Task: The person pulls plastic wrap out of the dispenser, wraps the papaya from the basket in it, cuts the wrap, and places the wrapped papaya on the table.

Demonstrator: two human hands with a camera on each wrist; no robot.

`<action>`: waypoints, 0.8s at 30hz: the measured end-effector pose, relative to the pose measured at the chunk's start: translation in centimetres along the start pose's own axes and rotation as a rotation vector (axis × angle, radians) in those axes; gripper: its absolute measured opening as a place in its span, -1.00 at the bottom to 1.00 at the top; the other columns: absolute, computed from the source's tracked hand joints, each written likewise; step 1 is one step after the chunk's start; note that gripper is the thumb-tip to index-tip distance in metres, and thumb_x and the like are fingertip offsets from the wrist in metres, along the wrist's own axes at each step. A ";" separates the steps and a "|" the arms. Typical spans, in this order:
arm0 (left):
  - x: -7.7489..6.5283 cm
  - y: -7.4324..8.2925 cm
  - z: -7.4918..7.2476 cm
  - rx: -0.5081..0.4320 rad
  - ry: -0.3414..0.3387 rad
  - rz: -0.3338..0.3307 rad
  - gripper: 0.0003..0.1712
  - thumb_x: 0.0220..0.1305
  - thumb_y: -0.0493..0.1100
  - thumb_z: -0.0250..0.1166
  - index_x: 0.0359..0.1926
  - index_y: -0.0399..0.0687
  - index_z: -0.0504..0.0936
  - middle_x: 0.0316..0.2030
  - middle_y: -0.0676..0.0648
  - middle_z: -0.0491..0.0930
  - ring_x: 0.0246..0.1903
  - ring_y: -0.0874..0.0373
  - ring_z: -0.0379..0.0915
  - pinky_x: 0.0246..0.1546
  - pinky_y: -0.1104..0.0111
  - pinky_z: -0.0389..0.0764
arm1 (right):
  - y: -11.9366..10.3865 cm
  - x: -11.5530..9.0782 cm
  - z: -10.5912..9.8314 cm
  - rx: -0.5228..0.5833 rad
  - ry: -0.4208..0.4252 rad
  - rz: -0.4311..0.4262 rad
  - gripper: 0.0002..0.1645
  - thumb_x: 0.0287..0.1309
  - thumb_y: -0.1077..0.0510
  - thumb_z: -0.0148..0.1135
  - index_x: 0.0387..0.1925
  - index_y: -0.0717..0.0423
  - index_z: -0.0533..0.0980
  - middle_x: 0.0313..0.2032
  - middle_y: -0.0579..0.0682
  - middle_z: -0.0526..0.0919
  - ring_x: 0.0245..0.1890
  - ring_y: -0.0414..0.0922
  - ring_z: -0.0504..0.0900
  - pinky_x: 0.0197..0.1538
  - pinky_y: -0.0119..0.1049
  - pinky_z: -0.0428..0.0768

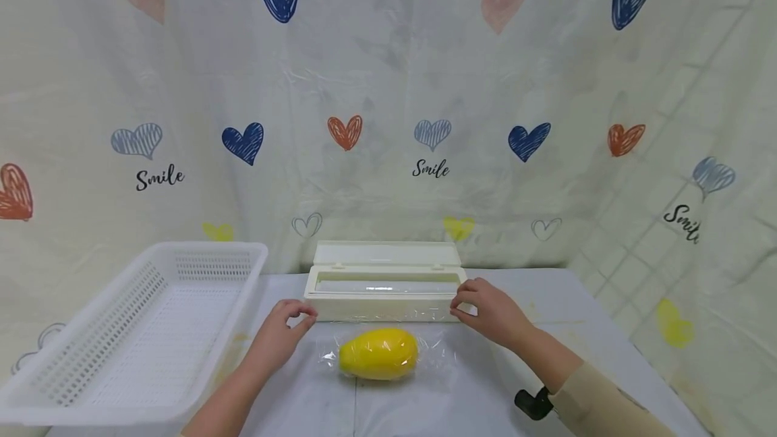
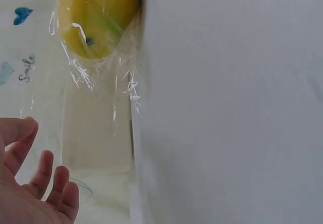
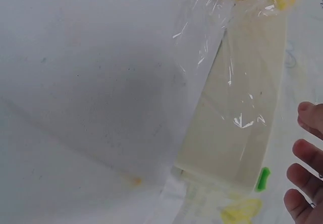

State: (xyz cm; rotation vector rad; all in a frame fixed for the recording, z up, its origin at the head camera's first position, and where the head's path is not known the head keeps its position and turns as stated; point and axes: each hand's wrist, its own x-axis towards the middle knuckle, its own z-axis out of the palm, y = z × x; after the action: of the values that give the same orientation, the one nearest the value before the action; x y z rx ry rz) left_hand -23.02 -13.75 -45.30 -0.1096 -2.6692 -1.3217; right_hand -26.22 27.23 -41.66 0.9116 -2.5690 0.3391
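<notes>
While the fruit (image 1: pixel 378 354) lies on the table (image 1: pixel 479 390) in front of the box (image 1: pixel 376 309), the film (image 1: pixel 434 348) clings over it, w/ wrinkled ends spreading L & R. Fruit: yellow, on its side, narrower end to L; pos. central, btwn the hands.

L hand (image 1: pixel 280 329): thumb & index tips meet, pinching film near box's L front corner; other fingers loosely bent, per L wrist cam. R hand (image 1: pixel 494 312): thumb & index likewise tip to tip on film at box's R end, remaining fingers set apart. Film is clear, so exact grip pts. are hard to make out.

Box: cream, long; lid (image 1: pixel 387 253) up, roll (image 1: pixel 386 286) visible inside. Green bit (image 3: pixel 263 179) shows at one end of box, per R wrist cam. Basket (image 1: pixel 260 265): white, perforated sides, L of box & apart from it. Curtain (image 1: pixel 376 52) behind: hearts & "Smile" print. Sleeve (image 1: pixel 597 396) on R arm: beige; dark item (image 1: pixel 533 404) at its cuff, ID cannot be told.
</notes>
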 end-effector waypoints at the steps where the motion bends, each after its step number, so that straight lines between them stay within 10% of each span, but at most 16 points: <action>1: -0.2 0.1 -0.1 -0.004 -0.002 -0.002 -0.91 0.33 -0.15 0.31 -0.16 0.06 0.70 0.03 -0.06 0.52 0.04 -0.02 0.44 0.04 0.05 0.51 | -0.1 -0.1 -0.1 0.003 -0.004 0.003 -0.84 0.01 0.11 0.53 -0.40 -0.18 0.66 -0.31 -0.16 0.57 -0.26 -0.22 0.45 -0.22 -0.30 0.58; 11: -1.9 0.8 -0.7 -0.127 -0.085 -0.103 -0.84 0.37 -0.12 0.28 -0.08 0.03 0.68 -0.13 0.08 0.62 -0.11 0.13 0.52 -0.17 0.26 0.55 | -0.5 -1.5 -0.8 0.054 -0.019 0.020 -0.82 0.04 0.12 0.51 -0.40 -0.22 0.63 -0.33 -0.27 0.54 -0.26 -0.26 0.45 -0.21 -0.29 0.57; 24: -3.8 0.8 -1.8 -0.172 -0.278 -0.010 -0.77 0.35 -0.03 0.30 -0.10 -0.07 0.63 -0.11 -0.07 0.65 -0.17 0.05 0.55 -0.23 0.29 0.56 | -1.0 -4.1 -1.2 0.044 0.041 -0.087 -0.76 -0.03 0.15 0.55 -0.40 -0.24 0.63 -0.28 -0.34 0.52 -0.21 -0.28 0.50 -0.18 -0.32 0.59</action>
State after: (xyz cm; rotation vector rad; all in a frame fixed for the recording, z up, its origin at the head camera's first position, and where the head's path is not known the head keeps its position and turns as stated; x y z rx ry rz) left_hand -18.96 -14.71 -44.29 -0.3239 -2.7717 -1.6483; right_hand -22.25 29.14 -42.27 1.0185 -2.4843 0.3862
